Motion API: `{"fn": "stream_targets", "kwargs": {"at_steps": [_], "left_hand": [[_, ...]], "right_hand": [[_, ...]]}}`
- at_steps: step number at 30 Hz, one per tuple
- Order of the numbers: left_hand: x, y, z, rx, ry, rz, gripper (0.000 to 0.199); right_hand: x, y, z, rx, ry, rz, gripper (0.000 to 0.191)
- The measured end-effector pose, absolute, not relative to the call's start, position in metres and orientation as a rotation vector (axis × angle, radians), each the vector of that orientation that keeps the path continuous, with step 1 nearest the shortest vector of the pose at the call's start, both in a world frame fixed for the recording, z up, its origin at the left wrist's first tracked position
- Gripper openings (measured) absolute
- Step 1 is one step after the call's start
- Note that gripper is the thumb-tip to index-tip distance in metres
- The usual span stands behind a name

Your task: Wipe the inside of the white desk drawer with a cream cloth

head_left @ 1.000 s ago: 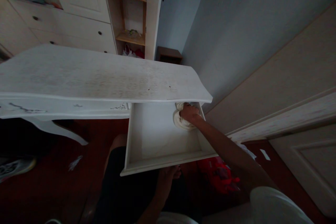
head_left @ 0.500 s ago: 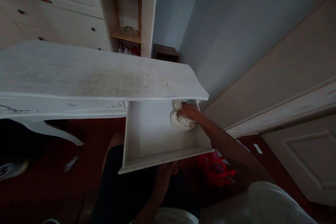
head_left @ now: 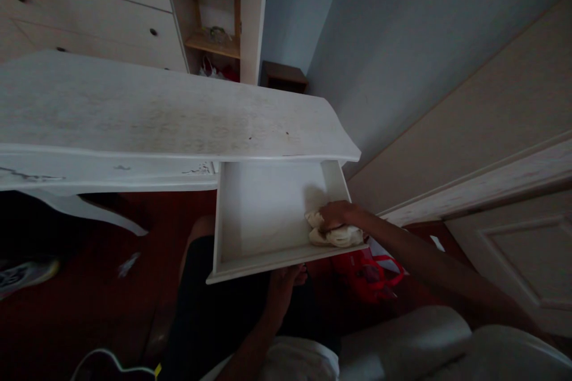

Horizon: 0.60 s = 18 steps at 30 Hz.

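Observation:
A white drawer (head_left: 263, 202) is pulled out from a white table (head_left: 179, 107) with a stained, worn top. My right hand (head_left: 336, 215) is inside it at the front right corner, closed on a bunched cream cloth (head_left: 339, 237). The cloth lies against the drawer's right side and front. Below the drawer's front edge, above my lap, is my left hand (head_left: 286, 286). Its fingers are curled up at the drawer front and partly hidden by it.
A red bag (head_left: 366, 274) lies on the dark red floor right of my legs. Behind the table stands a white cabinet (head_left: 116, 12) with open shelves. A wall (head_left: 402, 41) runs along the right. A shoe (head_left: 27, 277) is at the left.
My right hand has moved the cloth from the drawer's back right area toward me, to the front right corner. My left hand stays at the drawer front. The view has shifted slightly.

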<state>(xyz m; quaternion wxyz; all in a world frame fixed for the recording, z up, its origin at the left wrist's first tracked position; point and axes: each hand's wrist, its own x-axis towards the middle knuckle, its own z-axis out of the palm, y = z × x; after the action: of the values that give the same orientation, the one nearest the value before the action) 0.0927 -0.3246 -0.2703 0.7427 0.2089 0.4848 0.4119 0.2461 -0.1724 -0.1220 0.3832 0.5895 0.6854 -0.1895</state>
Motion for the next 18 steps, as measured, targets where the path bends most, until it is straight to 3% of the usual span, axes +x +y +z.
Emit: {"fn": "stream_targets", "kwargs": {"at_steps": [10,18], "left_hand": [[0.093,-0.325,-0.262,0.454,1.068,0.908,0.056],[0.094,-0.327,-0.259,0.407,1.073,0.919,0.055]], "right_hand": [[0.233,-0.169,-0.128,1.097,1.875,-0.703,0.035],[0.15,-0.169,-0.136,0.821,2.235,-0.838,0.04]]}}
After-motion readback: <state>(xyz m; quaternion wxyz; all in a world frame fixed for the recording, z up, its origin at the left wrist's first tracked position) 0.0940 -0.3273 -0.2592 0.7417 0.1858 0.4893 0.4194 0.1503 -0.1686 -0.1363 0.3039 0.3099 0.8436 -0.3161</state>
